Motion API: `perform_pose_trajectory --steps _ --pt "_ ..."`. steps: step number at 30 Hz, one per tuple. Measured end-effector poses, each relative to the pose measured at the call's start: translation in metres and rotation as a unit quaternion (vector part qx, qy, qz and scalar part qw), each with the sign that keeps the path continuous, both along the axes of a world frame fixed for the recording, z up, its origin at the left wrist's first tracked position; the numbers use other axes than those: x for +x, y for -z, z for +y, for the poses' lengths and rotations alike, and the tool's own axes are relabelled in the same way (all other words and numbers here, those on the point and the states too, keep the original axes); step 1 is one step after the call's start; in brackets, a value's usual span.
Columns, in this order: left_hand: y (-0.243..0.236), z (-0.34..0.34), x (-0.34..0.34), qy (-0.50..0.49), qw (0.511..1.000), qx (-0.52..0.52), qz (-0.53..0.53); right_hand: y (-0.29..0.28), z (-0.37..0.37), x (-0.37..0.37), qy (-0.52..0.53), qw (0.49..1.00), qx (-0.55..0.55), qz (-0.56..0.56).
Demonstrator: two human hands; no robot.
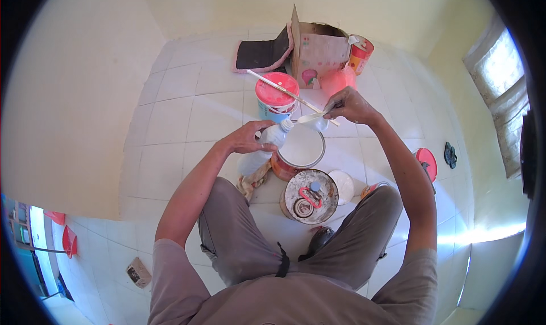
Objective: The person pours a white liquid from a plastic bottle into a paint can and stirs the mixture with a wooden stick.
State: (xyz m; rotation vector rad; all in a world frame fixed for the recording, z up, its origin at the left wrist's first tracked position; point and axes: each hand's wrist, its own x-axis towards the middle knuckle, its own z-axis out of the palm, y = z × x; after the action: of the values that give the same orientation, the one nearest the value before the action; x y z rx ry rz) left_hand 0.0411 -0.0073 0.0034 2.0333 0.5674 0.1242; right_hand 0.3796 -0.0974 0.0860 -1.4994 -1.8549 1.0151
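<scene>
- A cardboard box (321,55) is standing on the floor (219,106), beyond the right hand (351,105).
- A round tin (293,195) with a red handle (310,199) is sitting nearer the person than both hands, between them.
- An open can (301,148), white inside, is sitting between the two hands.
- A bucket (274,112) with a pinkish red lid (274,83) is standing just past the left hand (253,137).
- A see-through bottle (276,134) is leaning in the left hand, whose thumb and fingers are gripping it.
- A white, scoop-shaped thing (310,118) is sticking out of the right hand, whose fingers are pinching it.
</scene>
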Motion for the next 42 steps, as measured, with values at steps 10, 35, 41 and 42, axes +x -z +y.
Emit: perform_pose_trajectory --steps 10,35,41,42 --pt "0.003 0.000 0.004 0.006 0.999 0.028 0.015 -0.014 0.003 -0.005 -0.016 1.000 0.004 0.014" --pt "0.005 0.000 0.007 0.023 0.999 0.035 0.016 -0.035 0.005 -0.029 -0.051 0.991 0.021 -0.122" --pt "0.005 0.001 0.006 0.028 0.999 0.037 0.020 -0.039 0.011 -0.034 -0.068 0.984 0.045 -0.160" --pt "0.004 0.000 0.007 0.026 0.999 0.041 0.023 -0.039 0.011 -0.033 -0.067 0.984 0.045 -0.160"
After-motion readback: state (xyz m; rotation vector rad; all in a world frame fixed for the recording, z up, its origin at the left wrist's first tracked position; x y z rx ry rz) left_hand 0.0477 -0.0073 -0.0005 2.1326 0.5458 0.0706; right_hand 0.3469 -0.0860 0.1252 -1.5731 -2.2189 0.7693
